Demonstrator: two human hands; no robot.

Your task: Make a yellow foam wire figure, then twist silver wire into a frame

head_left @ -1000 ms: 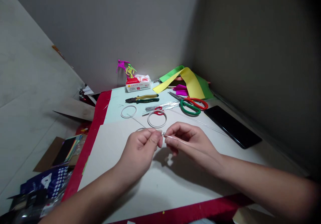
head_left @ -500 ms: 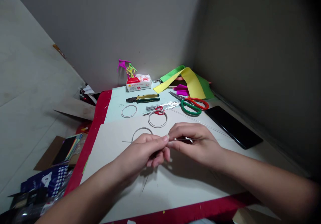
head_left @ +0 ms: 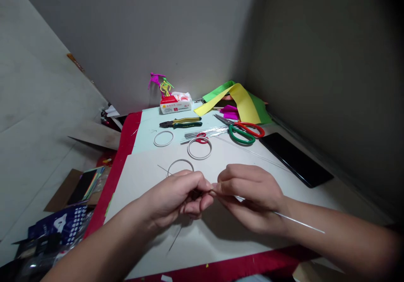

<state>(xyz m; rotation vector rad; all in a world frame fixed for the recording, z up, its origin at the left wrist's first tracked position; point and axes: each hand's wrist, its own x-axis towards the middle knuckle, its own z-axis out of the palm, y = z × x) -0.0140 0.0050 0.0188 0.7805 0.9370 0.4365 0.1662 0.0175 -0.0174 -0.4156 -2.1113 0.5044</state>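
Observation:
My left hand (head_left: 172,200) and my right hand (head_left: 249,198) meet at the fingertips just above the middle of a white card sheet (head_left: 142,193). Both pinch a thin metal wire (head_left: 299,222), which runs from my right fingers out over my right wrist. A thin wire ring (head_left: 180,165) stands partly hidden behind my left hand, and its lower part cannot be seen. A short wire end pokes out to the upper left of that ring, and another points down below my left hand.
Two more wire rings (head_left: 164,138) (head_left: 199,148) lie beyond my hands, near a bundle of wires (head_left: 205,133), pliers (head_left: 180,123) and green-and-red scissors (head_left: 242,131). Coloured paper strips (head_left: 243,104) and a tissue pack (head_left: 175,104) stand at the back, with a black phone (head_left: 296,160) at right.
Both hands have moved down toward me and rotated the wire. Its long end now sticks out to the lower right across my right wrist, and the ring's short end points upper left.

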